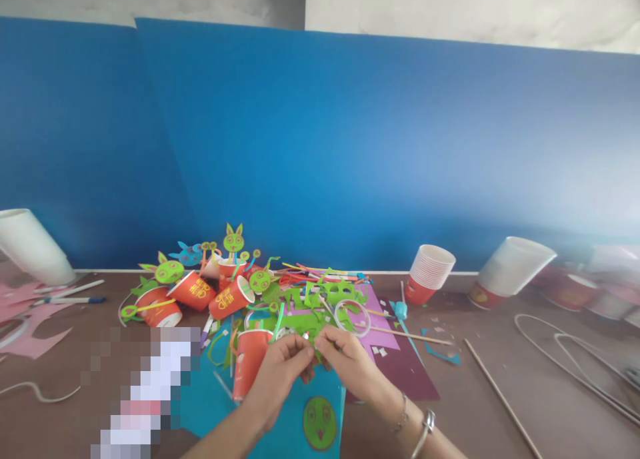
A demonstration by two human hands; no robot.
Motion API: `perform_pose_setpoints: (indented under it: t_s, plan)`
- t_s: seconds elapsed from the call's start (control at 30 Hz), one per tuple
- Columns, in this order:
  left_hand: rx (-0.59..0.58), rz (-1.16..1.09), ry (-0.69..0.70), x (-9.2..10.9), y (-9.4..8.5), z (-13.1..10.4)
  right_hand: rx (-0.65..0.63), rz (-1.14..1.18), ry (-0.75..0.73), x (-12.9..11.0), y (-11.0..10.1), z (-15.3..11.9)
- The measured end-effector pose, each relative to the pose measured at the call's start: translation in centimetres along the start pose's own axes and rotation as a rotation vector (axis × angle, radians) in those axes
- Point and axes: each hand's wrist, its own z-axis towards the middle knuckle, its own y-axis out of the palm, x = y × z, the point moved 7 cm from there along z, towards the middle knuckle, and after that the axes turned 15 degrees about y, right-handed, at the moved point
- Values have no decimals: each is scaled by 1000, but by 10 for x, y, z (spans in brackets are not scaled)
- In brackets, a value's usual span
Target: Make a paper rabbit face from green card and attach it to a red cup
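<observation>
My left hand (285, 372) and my right hand (347, 362) meet over the blue paper (280, 432), fingertips pinched close together. A small white bit shows at my left fingertips; what my right fingers hold is too small to name. Below the hands, a green oval face cutout (320, 423) lies on the blue paper. Just left of my left hand stands a red paper cup (250, 356) with straws. Green paper scraps (303, 322) lie behind the hands, with a roll of clear tape (353, 318) to their right.
Red cups with animal faces (193, 290) crowd the back left. Stacked cups (431, 272) and a tilted cup stack (515, 269) stand at the back right. A wooden stick (500, 396) and a white cable (575, 352) lie on the right. Pink paper (37, 322) is far left.
</observation>
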Motion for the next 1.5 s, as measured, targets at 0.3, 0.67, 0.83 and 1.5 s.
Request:
perform_pose_setpoints:
  t_s: [0.3, 0.67, 0.83, 1.5]
  plan:
    - [61, 82, 15, 2, -7, 2, -3, 102, 87, 11, -6, 8]
    - [36, 60, 1, -4, -4, 2, 112, 16, 43, 2, -7, 0]
    - [49, 28, -22, -9, -5, 1, 88, 89, 66, 11, -4, 7]
    - [36, 415, 178, 3, -9, 0, 349, -376, -308, -14, -3, -13]
